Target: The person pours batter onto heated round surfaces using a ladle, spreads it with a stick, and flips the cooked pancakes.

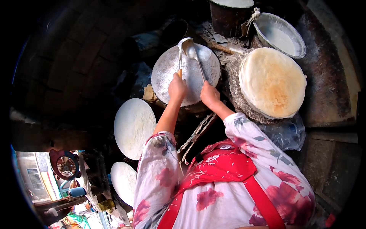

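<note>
My left hand (177, 88) grips the orange handle of a thin metal-shafted utensil (180, 58), whose far end is coated in white batter. In my right hand (210, 94) is the long handle of a metal ladle (191, 52). The ladle's bowl meets the head of the left utensil, so the exact shape of that head is hard to tell. Both tools are over a round metal griddle (163, 73) with a worn, silvery surface. To the right, a thick stack of round flatbreads (273, 81), browned on top, rests on a coarse woven base (236, 86).
A metal basin (298, 47) of white liquid tilts behind the stack, beside a dark bucket (228, 21). Two pale round discs (135, 128) stand on the left. Cloth strips (197, 133) hang below the griddle. A fan (66, 166) is at lower left; clear plastic (288, 133) lies right.
</note>
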Action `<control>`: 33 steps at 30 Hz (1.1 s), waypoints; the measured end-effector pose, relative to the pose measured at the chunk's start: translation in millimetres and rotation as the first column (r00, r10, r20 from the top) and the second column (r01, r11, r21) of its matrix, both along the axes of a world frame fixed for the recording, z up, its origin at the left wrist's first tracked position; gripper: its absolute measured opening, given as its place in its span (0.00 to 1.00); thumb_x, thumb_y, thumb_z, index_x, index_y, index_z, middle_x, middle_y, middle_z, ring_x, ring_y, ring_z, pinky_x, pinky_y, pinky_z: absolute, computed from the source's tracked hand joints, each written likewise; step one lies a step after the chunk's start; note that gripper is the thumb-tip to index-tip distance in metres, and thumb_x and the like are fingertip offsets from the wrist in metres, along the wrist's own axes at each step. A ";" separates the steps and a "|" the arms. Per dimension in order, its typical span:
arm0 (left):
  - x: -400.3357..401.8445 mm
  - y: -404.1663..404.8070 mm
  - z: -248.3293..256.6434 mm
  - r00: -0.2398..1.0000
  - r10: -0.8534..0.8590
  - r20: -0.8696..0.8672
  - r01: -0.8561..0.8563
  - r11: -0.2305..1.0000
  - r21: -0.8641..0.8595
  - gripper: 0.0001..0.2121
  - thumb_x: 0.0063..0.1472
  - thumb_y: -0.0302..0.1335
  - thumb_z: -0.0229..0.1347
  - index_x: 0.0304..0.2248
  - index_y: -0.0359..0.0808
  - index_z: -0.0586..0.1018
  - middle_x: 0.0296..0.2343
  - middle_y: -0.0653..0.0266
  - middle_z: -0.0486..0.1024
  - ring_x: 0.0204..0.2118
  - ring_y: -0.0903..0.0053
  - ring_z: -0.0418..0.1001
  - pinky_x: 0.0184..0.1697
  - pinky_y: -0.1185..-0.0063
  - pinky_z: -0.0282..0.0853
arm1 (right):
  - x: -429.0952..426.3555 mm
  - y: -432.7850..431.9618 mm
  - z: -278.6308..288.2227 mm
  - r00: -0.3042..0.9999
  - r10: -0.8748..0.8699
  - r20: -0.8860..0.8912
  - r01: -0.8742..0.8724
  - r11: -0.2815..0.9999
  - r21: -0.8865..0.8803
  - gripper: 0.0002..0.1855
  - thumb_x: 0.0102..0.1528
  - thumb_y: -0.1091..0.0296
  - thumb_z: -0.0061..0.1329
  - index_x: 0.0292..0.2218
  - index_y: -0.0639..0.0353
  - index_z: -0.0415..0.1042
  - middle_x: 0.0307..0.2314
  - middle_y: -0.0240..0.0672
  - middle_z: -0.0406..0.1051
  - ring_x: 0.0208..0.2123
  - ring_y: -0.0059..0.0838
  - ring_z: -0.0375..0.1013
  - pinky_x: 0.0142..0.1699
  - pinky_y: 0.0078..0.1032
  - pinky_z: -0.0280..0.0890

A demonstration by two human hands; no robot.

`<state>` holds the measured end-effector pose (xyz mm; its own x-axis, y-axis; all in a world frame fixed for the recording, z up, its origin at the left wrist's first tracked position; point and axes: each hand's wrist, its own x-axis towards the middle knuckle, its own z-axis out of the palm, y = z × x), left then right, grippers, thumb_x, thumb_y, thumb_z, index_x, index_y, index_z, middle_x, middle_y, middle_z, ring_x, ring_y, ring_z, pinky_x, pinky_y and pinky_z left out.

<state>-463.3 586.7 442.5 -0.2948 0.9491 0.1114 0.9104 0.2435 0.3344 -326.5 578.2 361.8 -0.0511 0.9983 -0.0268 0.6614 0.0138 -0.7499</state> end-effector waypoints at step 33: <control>-92.8 -63.7 -7.1 0.966 0.203 0.161 -0.210 0.977 0.027 0.25 0.53 0.33 0.55 0.48 0.32 0.65 0.36 0.42 0.72 0.40 0.51 0.70 0.42 0.66 0.65 | 37.1 38.1 18.8 0.888 0.320 0.330 -0.358 0.932 0.057 0.30 0.52 0.73 0.37 0.54 0.74 0.48 0.22 0.42 0.73 0.22 0.39 0.74 0.26 0.36 0.67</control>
